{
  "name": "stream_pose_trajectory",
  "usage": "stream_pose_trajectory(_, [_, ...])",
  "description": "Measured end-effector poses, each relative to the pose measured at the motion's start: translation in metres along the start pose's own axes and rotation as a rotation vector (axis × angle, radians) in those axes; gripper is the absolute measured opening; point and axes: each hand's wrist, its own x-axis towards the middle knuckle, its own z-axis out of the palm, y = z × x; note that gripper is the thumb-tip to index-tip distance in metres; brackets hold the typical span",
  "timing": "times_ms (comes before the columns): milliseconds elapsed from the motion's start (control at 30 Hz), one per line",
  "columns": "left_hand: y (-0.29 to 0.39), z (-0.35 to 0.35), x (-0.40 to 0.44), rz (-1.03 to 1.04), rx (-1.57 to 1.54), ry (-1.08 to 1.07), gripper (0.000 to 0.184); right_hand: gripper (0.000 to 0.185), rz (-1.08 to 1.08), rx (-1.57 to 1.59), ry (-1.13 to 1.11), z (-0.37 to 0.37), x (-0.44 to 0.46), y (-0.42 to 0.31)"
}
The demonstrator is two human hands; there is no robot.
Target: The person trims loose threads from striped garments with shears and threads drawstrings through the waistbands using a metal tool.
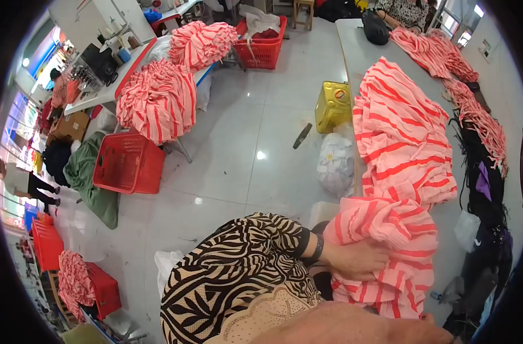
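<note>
My left hand (361,259), with a dark band at the wrist, lies on a bunched pink cloth with red stripes (396,226) at the table's near edge. Its fingers are bent into the folds and grip the fabric. My right forearm crosses the bottom of the view. Of my right hand (429,331) little shows at the cloth's lower edge, and its fingers are mostly hidden. Just beyond lies a larger stack of the same striped cloth (404,132), spread across the grey table (356,46).
Dark fringed textiles (482,229) run along the table's far side. Beside the table stand a yellow tin (333,106) and a white plastic bag (336,163). Red baskets (129,163) and striped piles (158,100) are across the floor. Another person (402,11) sits at the table's end.
</note>
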Motion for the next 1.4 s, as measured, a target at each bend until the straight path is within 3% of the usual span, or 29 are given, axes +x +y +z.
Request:
stream_pose_trajectory(67, [-0.006,0.003,-0.002,-0.06,-0.047,-0.081,0.029,0.035,0.014,-0.011,-0.005,-0.002,0.001,0.005])
stream_pose_trajectory(300, [-0.01,-0.001,-0.001,-0.119,-0.076,-0.074,0.024,0.032,0.0,0.024,-0.007,0.005,0.001,0.064])
stream_pose_trajectory(367, [-0.018,-0.004,-0.003,0.013,-0.019,0.084,0.026,0.032,0.008,0.037,-0.009,-0.003,-0.01,0.073])
stream_pose_trajectory(467, [-0.026,-0.014,-0.007,0.22,-0.029,0.069,0.034,0.031,0.023,0.078,-0.012,-0.016,-0.018,0.073])
stream_pose_trajectory(600, [-0.038,-0.039,-0.013,0.543,-0.001,-0.333,0.039,0.029,0.013,0.196,0.036,-0.036,-0.024,0.08])
stream_pose_trajectory(667, [-0.035,-0.06,0.0,0.663,0.022,-0.493,0.034,0.029,-0.05,0.408,0.111,-0.058,-0.031,0.066])
stream_pose_trajectory(767, [-0.028,-0.07,0.021,0.778,0.207,-0.556,0.019,0.018,-0.238,1.37,0.151,-0.141,-0.109,-0.022])
stream_pose_trajectory(833, [-0.007,-0.075,0.045,0.719,0.244,-0.505,0.012,0.017,-0.31,1.365,0.219,-0.199,-0.174,-0.08])
stream_pose_trajectory(933, [0.016,-0.074,0.084,0.6,0.182,-0.433,0.012,0.012,-0.514,1.355,-0.032,-0.232,-0.234,-0.101])
stream_pose_trajectory(1000, [0.028,-0.072,0.113,0.566,0.039,-0.38,0.016,0.006,-0.825,1.272,-0.075,-0.25,-0.266,-0.12])
stream_pose_trajectory(1067, [0.049,-0.069,0.14,0.548,0.058,-0.405,0.013,0.009,-1.071,1.077,0.091,-0.274,-0.29,-0.144])
stream_pose_trajectory(1167, [0.088,-0.071,0.179,0.569,0.132,-0.478,0.012,0.011,-1.178,0.955,0.197,-0.288,-0.296,-0.151])
stream_pose_trajectory(1300, [0.119,-0.06,0.231,0.702,0.266,-0.366,0.013,0.008,-1.001,1.179,0.039,-0.284,-0.272,-0.111])
stream_pose_trajectory(1400, [0.151,-0.066,0.262,0.804,0.371,-0.333,0.014,0.009,-0.936,1.258,0.097,-0.278,-0.263,-0.088])
